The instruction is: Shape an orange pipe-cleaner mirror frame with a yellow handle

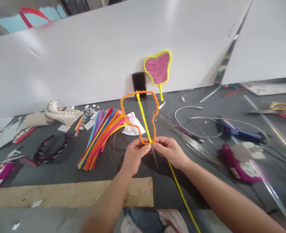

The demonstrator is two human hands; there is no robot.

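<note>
Both hands meet at the bottom of an orange looped frame (156, 103) with a yellow twisted strip (143, 116) running down its middle. My left hand (135, 155) pinches the frame's lower end between thumb and fingers. My right hand (170, 150) pinches the same spot from the other side. Below the fingers a thin bare wire (155, 158) sticks out, and a long yellow pipe cleaner (183, 195) trails down past my right wrist. A finished-looking pink shape with a yellow rim (157, 68) leans on the white board behind.
A bundle of coloured pipe cleaners (101, 136) lies left of my hands, with a dark braided headband (52, 149) farther left. Loose metal wires (193, 145), a blue glue gun (241, 131) and a magenta power strip (242, 163) are at right. A phone (139, 83) leans on the board.
</note>
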